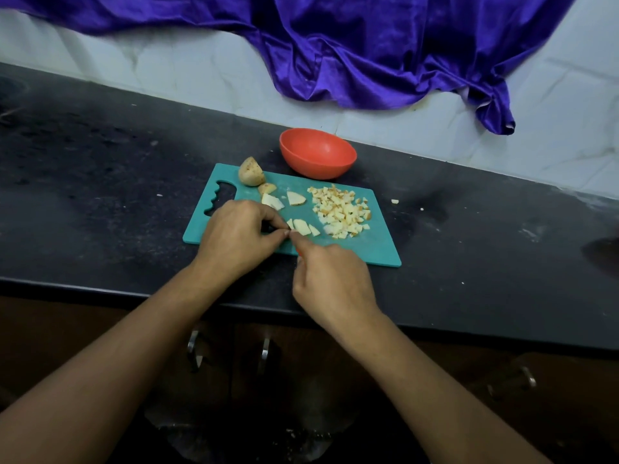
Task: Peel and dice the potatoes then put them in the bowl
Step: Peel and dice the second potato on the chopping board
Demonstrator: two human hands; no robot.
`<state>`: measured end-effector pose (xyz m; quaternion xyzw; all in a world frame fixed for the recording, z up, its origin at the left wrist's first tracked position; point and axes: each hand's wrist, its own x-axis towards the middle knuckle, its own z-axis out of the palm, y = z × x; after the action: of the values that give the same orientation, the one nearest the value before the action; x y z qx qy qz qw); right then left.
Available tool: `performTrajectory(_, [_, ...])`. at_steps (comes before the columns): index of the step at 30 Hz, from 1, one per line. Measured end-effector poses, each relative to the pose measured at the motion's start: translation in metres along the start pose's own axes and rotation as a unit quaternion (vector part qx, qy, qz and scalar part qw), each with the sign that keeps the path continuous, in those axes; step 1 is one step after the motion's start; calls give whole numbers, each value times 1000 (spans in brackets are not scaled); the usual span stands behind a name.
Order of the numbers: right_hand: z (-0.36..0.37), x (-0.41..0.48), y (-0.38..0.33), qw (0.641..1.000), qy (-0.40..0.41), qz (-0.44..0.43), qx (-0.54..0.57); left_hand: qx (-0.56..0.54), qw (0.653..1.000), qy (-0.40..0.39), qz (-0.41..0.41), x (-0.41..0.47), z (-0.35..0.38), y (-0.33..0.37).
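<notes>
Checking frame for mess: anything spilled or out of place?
Yes: a stray potato cube lies on the counter right of the cutting board, apart from the diced pile. Many cubes show brown skin edges, odd for peeled potatoes.

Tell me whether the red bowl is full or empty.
Empty: the bowl shows bare red inside; diced potato lies on the cutting board.

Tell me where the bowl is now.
In the head view, the red bowl sits on the counter just past the far edge of the teal cutting board, right of the potato half.
</notes>
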<state>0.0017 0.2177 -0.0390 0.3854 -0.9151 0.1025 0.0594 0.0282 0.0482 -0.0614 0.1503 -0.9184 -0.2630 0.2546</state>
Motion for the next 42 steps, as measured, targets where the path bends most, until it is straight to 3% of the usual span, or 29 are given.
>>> performTrajectory(3, [1, 3, 3, 1000, -11, -13, -9, -3, 1000, -1, -6, -1, -2, -1])
performTrajectory(7, [-4, 11, 32, 970, -24, 57, 234, -4, 1000, -4, -7, 0, 1, -3])
performTrajectory(11, [-6, 8, 51, 927, 27, 114, 357, -4, 1000, -3, -9, 1, 3, -4])
performTrajectory(16, [-10, -1, 57, 977, 14, 98, 191, -8, 1000, -15, -3, 1, 1, -2])
performTrajectory(20, [-6, -3, 52, 991, 19, 72, 112, 7, 1000, -19, 2, 2, 3, -3])
performTrajectory(31, [-18, 21, 63, 999, -41, -16, 20, 21, 999, -40, 19, 4, 3, -6])
performTrajectory(42, [-20, 42, 80, 996, -45, -75, 28, 8, 998, -58, 28, 5, 3, -7])
